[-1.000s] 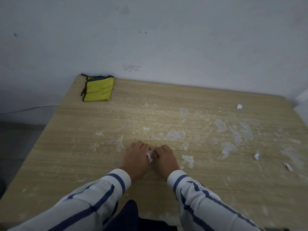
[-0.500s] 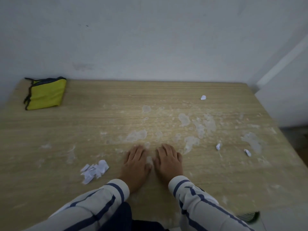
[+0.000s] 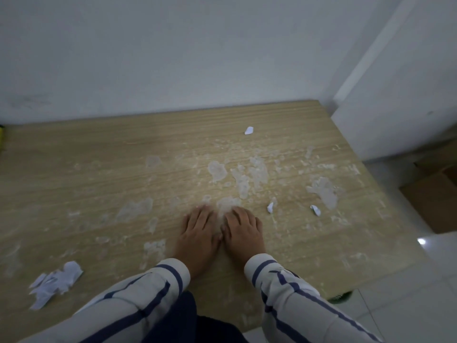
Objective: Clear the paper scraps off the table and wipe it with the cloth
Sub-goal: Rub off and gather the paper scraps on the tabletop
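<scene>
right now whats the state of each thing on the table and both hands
left hand, flat on the table, holding nothing
right hand, flat beside it, holding nothing
scrap pile, loose, front left of table
far scrap, alone near the back
mid scrap, just right of the right hand
right scrap, further right, alone
table, streaked with whitish residue
cloth, only a sliver shows at left edge
</scene>
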